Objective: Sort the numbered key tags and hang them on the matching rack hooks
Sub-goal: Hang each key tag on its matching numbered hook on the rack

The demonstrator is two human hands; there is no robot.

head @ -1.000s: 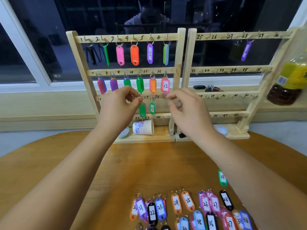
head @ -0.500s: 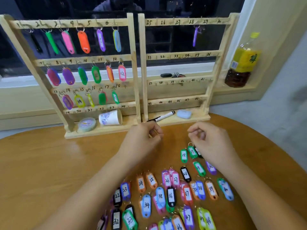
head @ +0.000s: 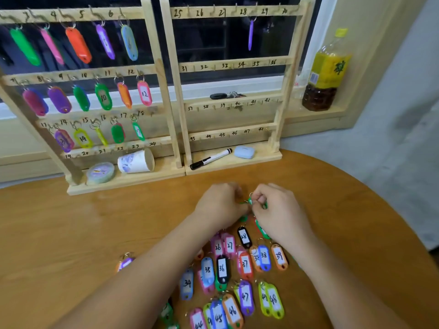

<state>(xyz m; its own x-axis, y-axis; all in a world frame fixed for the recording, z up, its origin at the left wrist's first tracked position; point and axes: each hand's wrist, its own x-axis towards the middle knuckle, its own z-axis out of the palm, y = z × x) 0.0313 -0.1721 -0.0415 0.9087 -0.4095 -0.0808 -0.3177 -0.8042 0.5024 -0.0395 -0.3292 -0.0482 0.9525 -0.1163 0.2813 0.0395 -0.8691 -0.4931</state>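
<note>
Low over the table, just beyond the pile, left hand and right hand meet, both curled in and pinching a green tag by its ring, probably readying it for bare hook 18 on the rack.

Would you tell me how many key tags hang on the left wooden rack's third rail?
5, left to right: purple tag, yellow tag 14, edge-on yellow tag, plain green tag, green tag 17; none seems hidden.

Even, soft indoor light, dark window behind; wide-angle bending at edges, slight motion blur throughout.
</note>
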